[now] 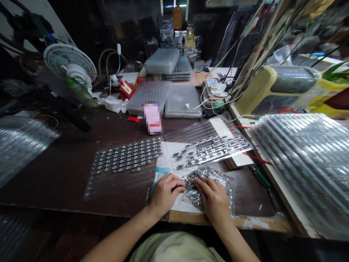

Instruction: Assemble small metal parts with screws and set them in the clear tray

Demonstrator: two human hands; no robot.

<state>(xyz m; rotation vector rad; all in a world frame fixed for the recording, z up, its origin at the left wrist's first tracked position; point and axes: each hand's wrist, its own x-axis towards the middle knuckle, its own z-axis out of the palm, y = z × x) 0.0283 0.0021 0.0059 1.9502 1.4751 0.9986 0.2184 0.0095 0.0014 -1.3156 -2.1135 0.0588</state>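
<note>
Viewing from the head camera: the left hand (165, 194) and right hand (214, 199) are held close together over a clump of small metal parts (193, 180), which is kept in a crinkled clear plastic bag (209, 196) on white paper (174, 163) near the bench's front edge. The fingers (203, 185) of both hands are closed narrow on the clump; which single parts are gripped cannot be told. Rows of similar metal parts are laid on a clear plastic tray (127, 154), with a second tray (209, 145) just beside it. Stacked clear trays (300, 160) are piled at right, green-handled pliers (259, 175) are placed near them, and a white desk fan (70, 63) is stood at far left.
</note>
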